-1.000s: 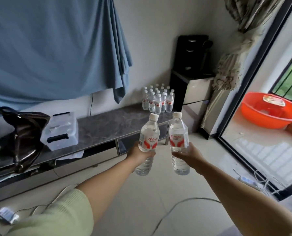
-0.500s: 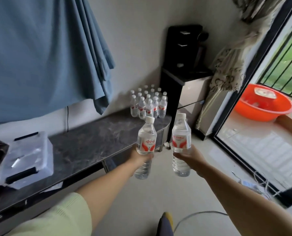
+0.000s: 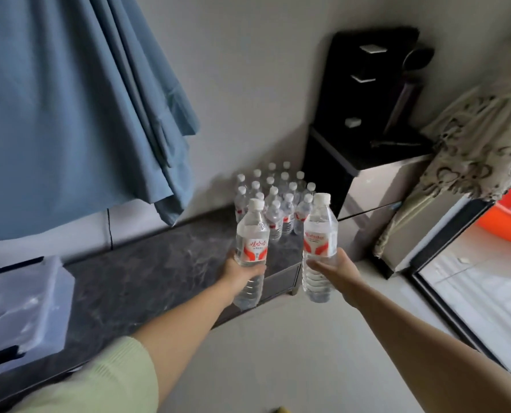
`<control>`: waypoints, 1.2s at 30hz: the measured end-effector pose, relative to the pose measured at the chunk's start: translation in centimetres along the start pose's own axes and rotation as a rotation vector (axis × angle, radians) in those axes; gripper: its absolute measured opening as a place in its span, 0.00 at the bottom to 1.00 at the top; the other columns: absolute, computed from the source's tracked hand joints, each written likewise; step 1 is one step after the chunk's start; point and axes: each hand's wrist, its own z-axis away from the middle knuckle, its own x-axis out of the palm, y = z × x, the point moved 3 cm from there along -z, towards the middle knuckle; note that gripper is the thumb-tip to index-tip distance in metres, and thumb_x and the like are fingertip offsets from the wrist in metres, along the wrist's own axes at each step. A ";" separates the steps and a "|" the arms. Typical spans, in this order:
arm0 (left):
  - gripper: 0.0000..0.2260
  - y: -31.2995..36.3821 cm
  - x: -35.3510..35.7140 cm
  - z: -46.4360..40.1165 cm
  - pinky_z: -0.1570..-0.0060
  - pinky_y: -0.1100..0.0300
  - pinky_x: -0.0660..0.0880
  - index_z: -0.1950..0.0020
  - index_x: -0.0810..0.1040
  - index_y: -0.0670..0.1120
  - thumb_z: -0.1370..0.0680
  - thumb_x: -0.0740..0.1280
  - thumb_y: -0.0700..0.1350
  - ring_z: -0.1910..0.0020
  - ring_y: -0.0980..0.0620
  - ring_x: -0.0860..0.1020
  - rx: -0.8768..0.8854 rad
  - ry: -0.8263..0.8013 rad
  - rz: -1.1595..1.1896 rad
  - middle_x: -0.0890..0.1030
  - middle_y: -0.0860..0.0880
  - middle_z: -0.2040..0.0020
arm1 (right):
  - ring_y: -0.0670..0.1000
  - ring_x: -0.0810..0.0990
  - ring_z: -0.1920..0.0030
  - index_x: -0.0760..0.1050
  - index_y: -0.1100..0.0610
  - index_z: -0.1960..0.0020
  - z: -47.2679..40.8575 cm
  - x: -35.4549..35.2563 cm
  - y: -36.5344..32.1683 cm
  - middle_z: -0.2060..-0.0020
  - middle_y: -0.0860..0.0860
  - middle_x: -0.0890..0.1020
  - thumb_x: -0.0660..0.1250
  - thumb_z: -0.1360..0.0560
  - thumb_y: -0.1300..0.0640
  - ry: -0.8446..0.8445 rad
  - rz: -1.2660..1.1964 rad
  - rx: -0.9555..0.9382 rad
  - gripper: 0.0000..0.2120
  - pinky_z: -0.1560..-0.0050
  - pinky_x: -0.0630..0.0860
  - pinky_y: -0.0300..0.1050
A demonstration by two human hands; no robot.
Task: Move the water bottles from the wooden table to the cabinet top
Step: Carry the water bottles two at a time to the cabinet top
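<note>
Two water bottles are being held upright in front of us in the head view, one in each hand. We are wrapping the left hand (image 3: pixel 242 271) around the middle of the left bottle (image 3: pixel 251 251), fingers curled under its red and white label, and we are gripping the right bottle (image 3: pixel 319 248) the same way with the right hand (image 3: pixel 334 271), thumb lying across its clear lower half. Both bottles are wearing white caps and are standing apart from each other, with a gap between them.

We are taking the cabinet top (image 3: pixel 147 281), a dark marbled slab, as our landmark. The left bottle is hovering over its far right end, while the right bottle is hanging just past that end, above the pale floor (image 3: pixel 278 353). At the far right corner of the cabinet top, against the wall, a cluster of bottles (image 3: pixel 275 201) is standing upright in tight rows, just behind the two we are holding. On the near left part of the cabinet top a clear plastic box (image 3: pixel 22 311) with dark clasps is resting. Above the cabinet top a blue cloth (image 3: pixel 69 114) is hanging on the wall. Just beyond its right end a black appliance (image 3: pixel 373 93) is sitting on a low stand, and further right a patterned curtain (image 3: pixel 468 144) is drooping beside an orange basin (image 3: pixel 510 222)
</note>
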 end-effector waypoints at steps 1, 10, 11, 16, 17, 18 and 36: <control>0.25 0.5 0.3 -1.4 0.47 0.53 0.76 0.40 0.73 0.45 0.33 0.78 0.46 0.52 0.49 0.80 -0.012 0.008 0.011 0.81 0.49 0.52 | 0.52 0.86 0.57 0.81 0.54 0.52 -1.6 -0.4 0.0 0.59 0.52 0.86 0.78 0.32 0.51 0.009 -0.018 0.013 0.13 0.49 0.81 0.51; 0.27 1.3 1.0 -12.1 0.43 0.48 0.76 0.41 0.75 0.47 0.37 0.80 0.51 0.50 0.48 0.80 -0.076 0.027 0.026 0.82 0.50 0.49 | 0.54 0.84 0.52 0.76 0.57 0.44 -11.3 0.3 -0.1 0.54 0.53 0.85 0.78 0.32 0.56 0.150 -0.095 0.065 0.19 0.48 0.80 0.51; 0.28 1.3 0.9 -13.4 0.43 0.49 0.76 0.42 0.74 0.48 0.37 0.80 0.51 0.50 0.49 0.80 -0.088 0.034 0.022 0.81 0.51 0.49 | 0.54 0.84 0.51 0.75 0.56 0.43 -12.5 0.5 0.1 0.52 0.53 0.84 0.78 0.32 0.56 0.180 -0.102 0.080 0.21 0.50 0.80 0.50; 0.20 1.9 -0.1 -21.0 0.63 0.65 0.70 0.57 0.69 0.54 0.36 0.80 0.47 0.61 0.61 0.76 -0.070 -0.012 -0.001 0.77 0.59 0.60 | 0.57 0.82 0.47 0.72 0.56 0.38 -18.9 2.0 1.7 0.48 0.55 0.83 0.77 0.32 0.56 0.254 -0.110 0.199 0.25 0.51 0.81 0.57; 0.20 2.0 -0.2 -22.5 0.63 0.64 0.71 0.57 0.70 0.55 0.36 0.80 0.45 0.60 0.60 0.77 -0.062 -0.039 -0.021 0.79 0.58 0.59 | 0.57 0.82 0.47 0.73 0.57 0.38 -20.0 2.2 2.0 0.49 0.55 0.83 0.78 0.32 0.56 0.264 -0.104 0.212 0.25 0.47 0.80 0.59; 0.20 2.1 -0.2 -24.3 0.62 0.62 0.73 0.56 0.70 0.56 0.36 0.80 0.45 0.59 0.58 0.78 -0.055 -0.063 -0.048 0.80 0.56 0.58 | 0.56 0.83 0.48 0.73 0.58 0.39 -21.3 2.5 2.5 0.49 0.55 0.83 0.78 0.33 0.57 0.280 -0.100 0.222 0.25 0.44 0.79 0.59; 0.29 -6.4 11.1 -38.4 0.57 0.84 0.64 0.39 0.74 0.36 0.37 0.78 0.30 0.51 0.64 0.73 0.107 0.286 0.096 0.75 0.54 0.50 | 0.51 0.79 0.44 0.67 0.52 0.34 -34.6 8.6 18.4 0.43 0.48 0.80 0.78 0.33 0.55 0.499 -0.052 0.337 0.32 0.42 0.75 0.49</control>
